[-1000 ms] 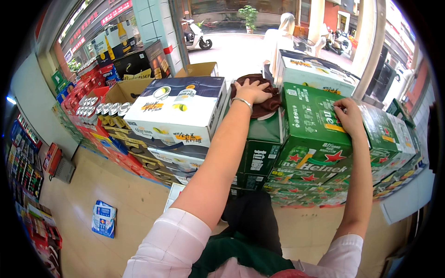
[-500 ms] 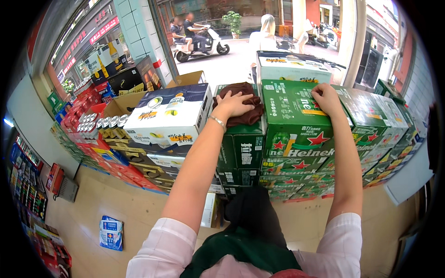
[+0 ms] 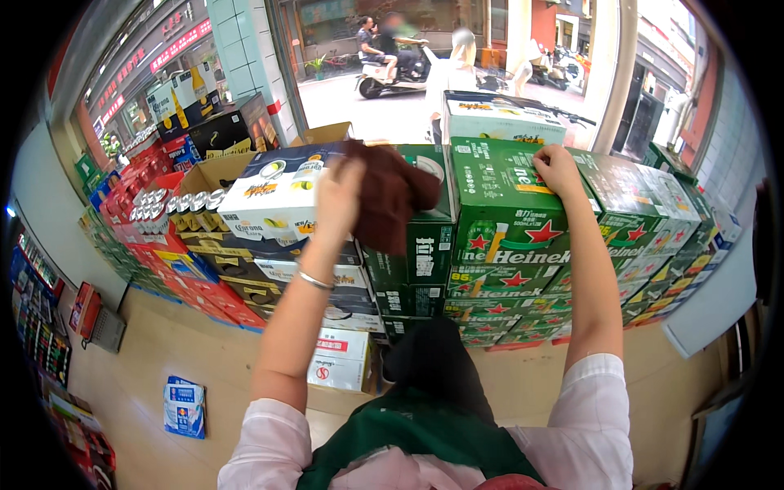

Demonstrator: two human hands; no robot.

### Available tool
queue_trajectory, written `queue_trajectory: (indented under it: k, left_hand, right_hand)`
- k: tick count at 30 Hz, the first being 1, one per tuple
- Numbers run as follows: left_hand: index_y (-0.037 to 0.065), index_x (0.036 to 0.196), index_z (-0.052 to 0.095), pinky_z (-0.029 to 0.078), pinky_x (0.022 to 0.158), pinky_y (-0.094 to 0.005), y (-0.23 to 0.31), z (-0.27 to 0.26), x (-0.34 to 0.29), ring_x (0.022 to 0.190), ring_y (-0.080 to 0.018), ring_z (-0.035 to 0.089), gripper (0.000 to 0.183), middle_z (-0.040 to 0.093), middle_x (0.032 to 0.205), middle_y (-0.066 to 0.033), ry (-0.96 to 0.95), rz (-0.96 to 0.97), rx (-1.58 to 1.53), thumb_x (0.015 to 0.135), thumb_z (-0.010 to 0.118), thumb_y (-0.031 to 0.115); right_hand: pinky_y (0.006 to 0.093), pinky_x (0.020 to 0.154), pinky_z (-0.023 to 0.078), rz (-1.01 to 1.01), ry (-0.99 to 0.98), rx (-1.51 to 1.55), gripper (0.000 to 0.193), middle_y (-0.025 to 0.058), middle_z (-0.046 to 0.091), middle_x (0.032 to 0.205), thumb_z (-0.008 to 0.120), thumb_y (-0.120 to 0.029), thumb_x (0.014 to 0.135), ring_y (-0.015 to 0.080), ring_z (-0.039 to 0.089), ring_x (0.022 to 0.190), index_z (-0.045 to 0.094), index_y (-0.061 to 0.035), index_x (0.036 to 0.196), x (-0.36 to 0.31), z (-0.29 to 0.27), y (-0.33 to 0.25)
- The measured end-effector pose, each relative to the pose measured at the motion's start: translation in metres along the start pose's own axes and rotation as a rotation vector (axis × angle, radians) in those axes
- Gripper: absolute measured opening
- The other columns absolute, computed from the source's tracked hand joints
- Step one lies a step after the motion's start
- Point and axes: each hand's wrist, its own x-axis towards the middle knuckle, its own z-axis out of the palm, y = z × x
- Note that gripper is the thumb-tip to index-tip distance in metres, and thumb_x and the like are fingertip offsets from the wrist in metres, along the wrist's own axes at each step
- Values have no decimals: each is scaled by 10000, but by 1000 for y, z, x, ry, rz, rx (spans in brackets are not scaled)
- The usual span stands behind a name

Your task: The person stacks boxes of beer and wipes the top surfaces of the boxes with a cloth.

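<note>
My left hand, smeared by motion, is closed on a dark brown cloth. The bunched cloth hangs in the air over the gap between a white and dark-blue carton and a darker green carton, hiding part of both tops. On top of a bright green beer carton to the right rests my right hand. Its fingers are curled in; whether they grip anything is hidden.
More green cartons are stacked to the right. Leftward stand an open box of cans and red packs. A white carton sits by my legs, and a blue-and-white pack lies on the tiled floor.
My left hand has lifted the brown cloth off the darker green carton and moved left and nearer with it. My right hand stays on the green carton. Outside, the scooter has moved right.
</note>
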Motion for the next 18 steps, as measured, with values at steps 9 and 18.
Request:
queue_trajectory:
  k: [9, 18]
  left_hand:
    - [-21, 1111, 585, 478, 774, -293, 46, -157, 87, 853, -157, 588, 329, 622, 989, -84, 251, 233, -1, 940, 539, 257]
    - [346, 1429, 383, 173, 1080, -621, -33, -111, 81, 1385, -370, 297, 713, 329, 1489, -202, -544, -113, 1143, 821, 435, 715]
  right_hand:
    - [392, 733, 498, 26, -9, -39, 148, 160, 623, 838, 677, -156, 763, 304, 614, 783, 681, -11, 791, -3, -5, -7]
    - [392, 743, 492, 29, -38, -74, 138, 142, 622, 842, 678, -153, 770, 298, 606, 799, 681, -21, 809, 0, -1, -7]
